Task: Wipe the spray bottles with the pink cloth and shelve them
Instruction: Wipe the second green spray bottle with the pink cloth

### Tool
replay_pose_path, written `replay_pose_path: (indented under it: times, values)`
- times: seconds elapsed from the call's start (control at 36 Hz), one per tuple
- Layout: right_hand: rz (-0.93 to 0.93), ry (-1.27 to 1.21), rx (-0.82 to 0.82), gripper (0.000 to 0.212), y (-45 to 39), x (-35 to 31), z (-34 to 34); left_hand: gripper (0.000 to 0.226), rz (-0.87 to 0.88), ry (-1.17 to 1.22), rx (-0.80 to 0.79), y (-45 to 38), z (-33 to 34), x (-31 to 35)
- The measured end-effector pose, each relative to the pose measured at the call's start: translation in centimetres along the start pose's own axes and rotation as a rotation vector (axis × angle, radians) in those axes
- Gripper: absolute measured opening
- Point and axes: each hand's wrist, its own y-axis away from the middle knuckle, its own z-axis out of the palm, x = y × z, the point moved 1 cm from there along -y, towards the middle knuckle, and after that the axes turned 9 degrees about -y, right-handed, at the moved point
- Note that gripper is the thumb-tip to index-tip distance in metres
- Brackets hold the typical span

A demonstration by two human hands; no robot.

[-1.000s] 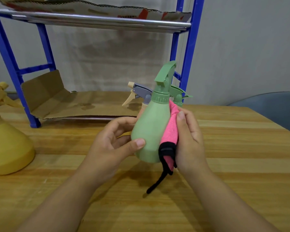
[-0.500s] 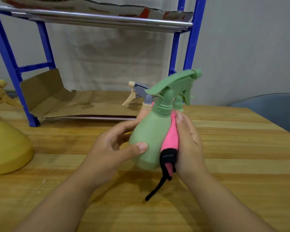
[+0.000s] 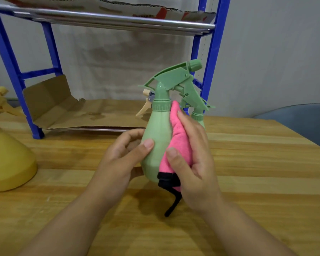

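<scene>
A green spray bottle is held upright just above the middle of the table, its base lifted clear of the wood so that every side can be reached. The left hand is curled round the bottle's lower body, thumb across the front and fingers behind, evidently to steady it while it is rubbed. The pink cloth, black-edged with a black loop hanging below, is pressed flat against the bottle's right side by the right hand; the cloth is folded between palm and plastic, the thumb pinching its lower part, so this grip is closed on the cloth. The trigger head is turned away to the right, which leaves the body free for wiping. The wiping step is judged to be under way and shelving not yet begun for this bottle. Behind it, at the table's far edge, two more spray heads are seen, one beige and grey, one green, standing at the front of the blue shelf rack, whose lower level is lined with cardboard. A yellow spray bottle stands at the left edge of the table, probably waiting to be wiped.
</scene>
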Motion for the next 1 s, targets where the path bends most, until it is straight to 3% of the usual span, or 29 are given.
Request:
replay_pose_path:
  times: [0.22,0.33,0.42,0.53,0.69,0.78,0.86,0.92,1.0]
  values:
    - [0.127,-0.156,0.05,0.051,-0.4,0.5,-0.4,0.065,0.013,-0.033,0.034,0.0,0.5,0.0]
    - [0.243,-0.489,0.063,0.037,-0.9,-0.1,-0.5,0.06,-0.018,0.055,-0.025,0.1,-0.2,0.2]
    - [0.338,-0.629,0.086,0.032,-1.0,-0.3,-0.6,0.04,-0.066,0.12,-0.032,0.2,-0.2,0.2]
    - [0.342,-0.512,0.133,0.041,-0.7,0.1,-0.5,0.039,-0.049,-0.03,0.016,0.1,0.5,-0.1]
    - [0.156,-0.041,0.119,0.052,-0.5,0.3,0.0,0.037,0.053,-0.032,0.085,0.1,0.8,0.3]
    - [0.106,0.066,0.059,0.056,-0.2,0.3,0.2,0.05,0.06,-0.089,0.052,0.2,0.8,0.2]
    - [0.089,0.039,-0.018,0.055,-0.3,0.0,0.2,0.065,0.011,-0.044,0.018,0.2,0.3,0.0]
    - [0.097,-0.104,-0.034,0.052,-0.6,-0.4,-0.1,0.073,-0.016,0.02,-0.048,0.2,0.0,-0.1]
    - [0.188,-0.362,-0.008,0.049,-0.9,-0.6,-0.5,0.067,-0.053,0.063,-0.071,0.2,-0.2,-0.2]
